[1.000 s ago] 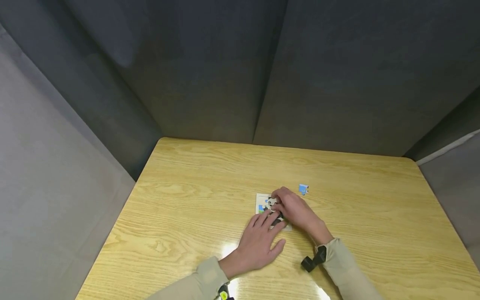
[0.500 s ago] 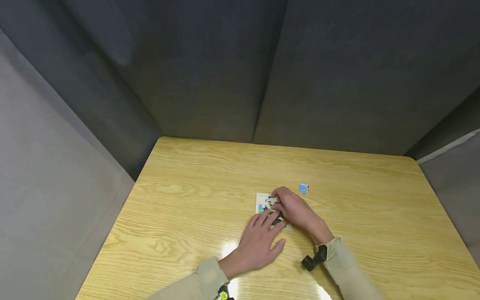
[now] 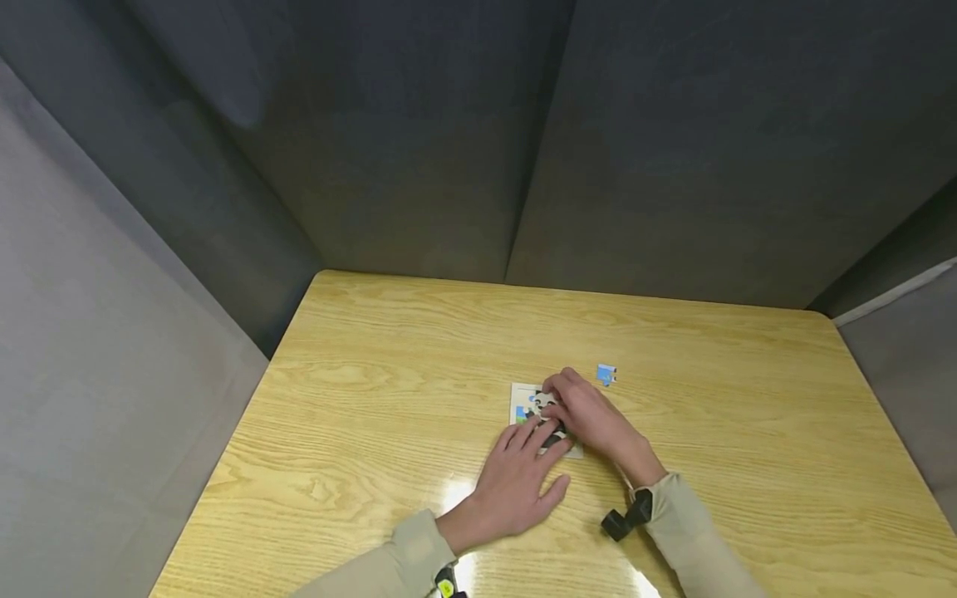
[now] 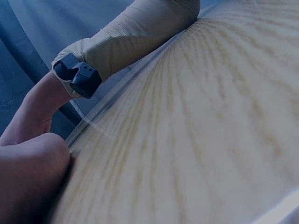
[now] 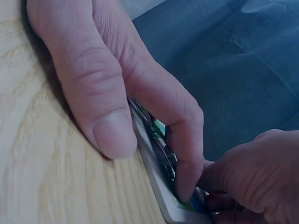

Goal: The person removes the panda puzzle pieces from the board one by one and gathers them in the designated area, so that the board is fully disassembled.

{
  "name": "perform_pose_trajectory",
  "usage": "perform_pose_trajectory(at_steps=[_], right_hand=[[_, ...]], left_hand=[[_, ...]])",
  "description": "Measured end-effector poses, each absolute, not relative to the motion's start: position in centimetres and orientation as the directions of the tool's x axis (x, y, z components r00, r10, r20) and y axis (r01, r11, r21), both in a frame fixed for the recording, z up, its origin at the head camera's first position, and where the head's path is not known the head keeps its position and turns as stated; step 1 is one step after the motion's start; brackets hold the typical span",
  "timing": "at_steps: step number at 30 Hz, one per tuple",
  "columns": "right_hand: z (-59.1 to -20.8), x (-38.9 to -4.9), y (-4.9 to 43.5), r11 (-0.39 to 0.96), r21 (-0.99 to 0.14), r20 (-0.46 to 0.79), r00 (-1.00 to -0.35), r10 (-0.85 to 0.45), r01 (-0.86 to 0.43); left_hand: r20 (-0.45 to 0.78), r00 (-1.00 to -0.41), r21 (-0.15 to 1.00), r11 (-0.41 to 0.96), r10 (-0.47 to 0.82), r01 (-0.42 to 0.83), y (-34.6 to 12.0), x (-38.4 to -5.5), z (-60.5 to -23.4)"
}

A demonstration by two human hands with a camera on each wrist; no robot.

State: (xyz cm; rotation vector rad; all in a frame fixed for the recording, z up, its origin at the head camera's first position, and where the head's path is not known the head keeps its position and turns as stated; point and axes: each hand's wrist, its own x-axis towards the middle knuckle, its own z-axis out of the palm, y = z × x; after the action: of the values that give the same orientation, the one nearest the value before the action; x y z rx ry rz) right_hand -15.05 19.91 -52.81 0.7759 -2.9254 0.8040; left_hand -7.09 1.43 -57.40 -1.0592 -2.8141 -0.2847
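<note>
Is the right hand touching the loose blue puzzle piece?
No, in the head view the blue piece lies on the table, clearly apart from the right hand.

Panda-print puzzle black, white, blue, green; loose piece mostly blue; table yellow, wood-grained; 2 sleeves beige.

The left sleeve and right sleeve are both pale khaki, creased near their cuffs — the left carries a dark wrist device with a bright yellow-green marking, the right a black wrist camera, chunky and blocky, with tiny dots on it.
</note>
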Motion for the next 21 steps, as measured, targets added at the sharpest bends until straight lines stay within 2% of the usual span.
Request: perform_pose_trajectory(at_steps=[21], right_hand=[[-53.14, -15.11, 19.63, 0.726, -0.518, 0.108, -0.876, -0.47, -0.453]], left_hand=[[0.185, -0.748, 0.142, 0.736, 0.638, 0.662, 1.2, -7.03, -57.28]])
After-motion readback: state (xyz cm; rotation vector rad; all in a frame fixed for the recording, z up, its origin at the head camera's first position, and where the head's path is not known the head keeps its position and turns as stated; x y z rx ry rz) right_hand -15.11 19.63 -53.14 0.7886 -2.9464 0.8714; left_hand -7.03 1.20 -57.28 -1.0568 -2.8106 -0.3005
